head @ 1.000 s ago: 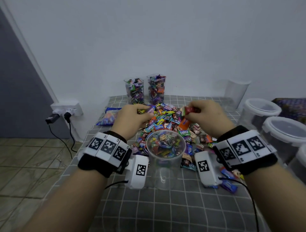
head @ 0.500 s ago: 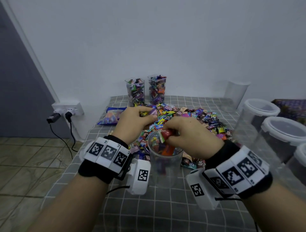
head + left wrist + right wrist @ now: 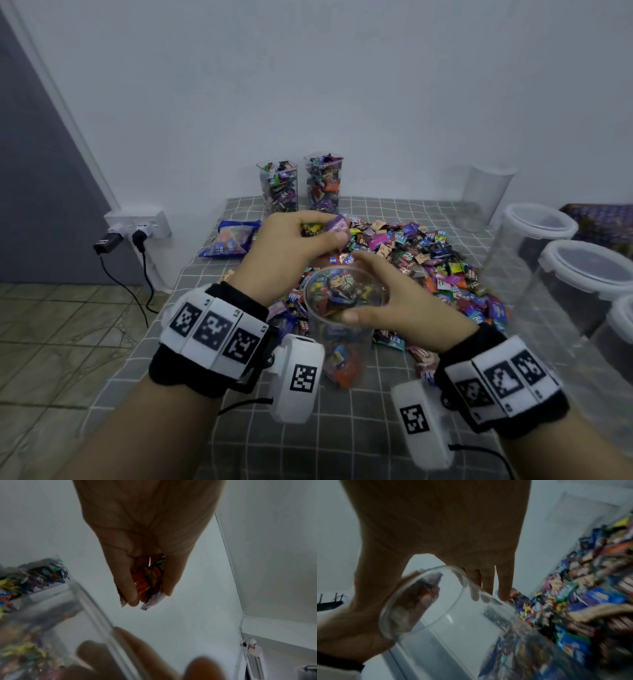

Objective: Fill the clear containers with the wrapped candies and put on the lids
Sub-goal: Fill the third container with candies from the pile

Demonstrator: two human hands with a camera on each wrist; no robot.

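A clear round container, with candies in its lower part, stands on the checked cloth in front of the candy pile. My right hand grips its rim, thumb on the near side and fingers over the far side; the right wrist view shows the same grip on the container. My left hand hovers just behind the container and pinches a few wrapped candies. In the left wrist view these candies are orange and purple between the curled fingers, above the container's rim.
Two filled containers stand at the back by the wall. An empty tall container and lidded ones line the right side. A blue candy bag lies left, near the table edge and a wall socket.
My right hand carried a red candy from the pile to the container, let it go inside, and now grips the rim. The left hand kept its candies and hardly moved.
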